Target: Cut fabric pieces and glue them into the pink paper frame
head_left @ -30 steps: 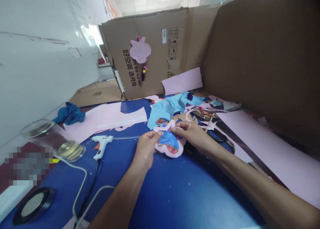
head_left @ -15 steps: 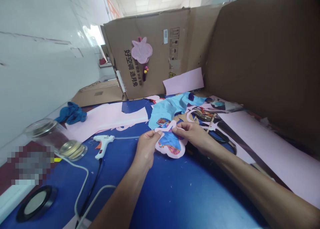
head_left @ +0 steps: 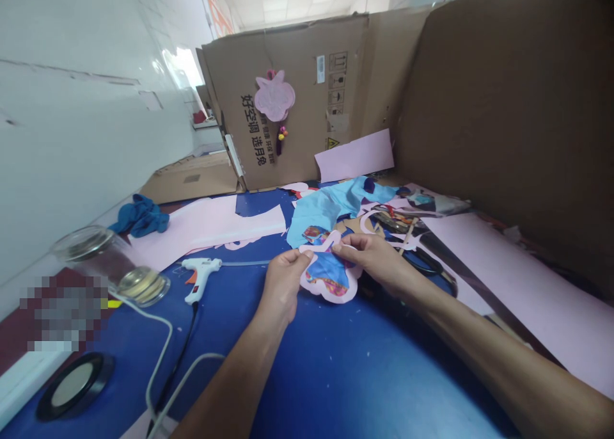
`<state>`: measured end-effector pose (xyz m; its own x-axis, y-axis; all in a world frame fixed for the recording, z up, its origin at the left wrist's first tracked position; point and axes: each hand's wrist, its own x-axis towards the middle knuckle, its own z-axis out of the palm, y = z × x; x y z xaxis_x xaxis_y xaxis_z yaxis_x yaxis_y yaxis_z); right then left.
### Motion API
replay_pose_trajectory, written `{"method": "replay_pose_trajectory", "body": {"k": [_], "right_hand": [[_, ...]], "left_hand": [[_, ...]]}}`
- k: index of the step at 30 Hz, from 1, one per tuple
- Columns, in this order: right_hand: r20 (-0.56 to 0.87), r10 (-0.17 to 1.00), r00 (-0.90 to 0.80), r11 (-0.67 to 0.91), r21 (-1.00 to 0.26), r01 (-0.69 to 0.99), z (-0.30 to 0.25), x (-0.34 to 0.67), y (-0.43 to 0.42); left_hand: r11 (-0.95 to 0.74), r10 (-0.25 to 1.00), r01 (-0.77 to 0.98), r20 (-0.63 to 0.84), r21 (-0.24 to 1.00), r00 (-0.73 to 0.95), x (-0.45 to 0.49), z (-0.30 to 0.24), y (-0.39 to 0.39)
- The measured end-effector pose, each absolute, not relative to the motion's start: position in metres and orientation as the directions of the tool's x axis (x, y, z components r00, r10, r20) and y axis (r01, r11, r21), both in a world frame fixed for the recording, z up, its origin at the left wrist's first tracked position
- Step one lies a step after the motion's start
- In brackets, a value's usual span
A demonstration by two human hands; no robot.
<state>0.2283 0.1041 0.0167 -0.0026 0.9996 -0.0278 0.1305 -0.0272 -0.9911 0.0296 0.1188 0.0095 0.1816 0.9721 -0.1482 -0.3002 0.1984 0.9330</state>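
Between my hands, just above the blue table, is a pink paper cutout [head_left: 339, 294] with a scalloped edge and blue patterned fabric [head_left: 330, 269] on its face. My left hand [head_left: 283, 282] pinches its left edge between thumb and fingers. At its upper right, my right hand [head_left: 371, 256] grips it, thumb on the front. Part of the cutout's right side is covered by my right fingers. Light blue cloth [head_left: 319, 205] lies just beyond it. A white glue gun [head_left: 201, 276] with an orange trigger rests to the left of my left hand.
A glass jar [head_left: 115, 263] lies at the left, near a roll of black tape [head_left: 74, 388] and white cables [head_left: 167, 327]. Pink sheets [head_left: 206, 224] lie behind the glue gun. Cardboard walls [head_left: 297, 48] stand at the back and right; a pink flower-shaped ornament [head_left: 275, 98] hangs there.
The view has shifted very slightly. Both hands keep the same hold on the cutout, with no other clear movement.
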Motion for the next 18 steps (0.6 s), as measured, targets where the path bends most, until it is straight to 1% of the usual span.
{"method": "replay_pose_trajectory", "body": {"k": [13, 18], "right_hand": [[-0.029, 0.999, -0.025, -0.025, -0.989, 0.148, 0.0150, 0.2298, 0.1046], [-0.021, 0.999, -0.041, -0.015, -0.991, 0.135, 0.0163, 0.2283, 0.1040]], "left_hand": [[0.209, 0.972, -0.297, -0.164, 0.932, 0.169, 0.0294, 0.0084, 0.1195], [0.210, 0.968, -0.288, -0.158, 0.934, 0.195, 0.0297, 0.0075, 0.1191]]}}
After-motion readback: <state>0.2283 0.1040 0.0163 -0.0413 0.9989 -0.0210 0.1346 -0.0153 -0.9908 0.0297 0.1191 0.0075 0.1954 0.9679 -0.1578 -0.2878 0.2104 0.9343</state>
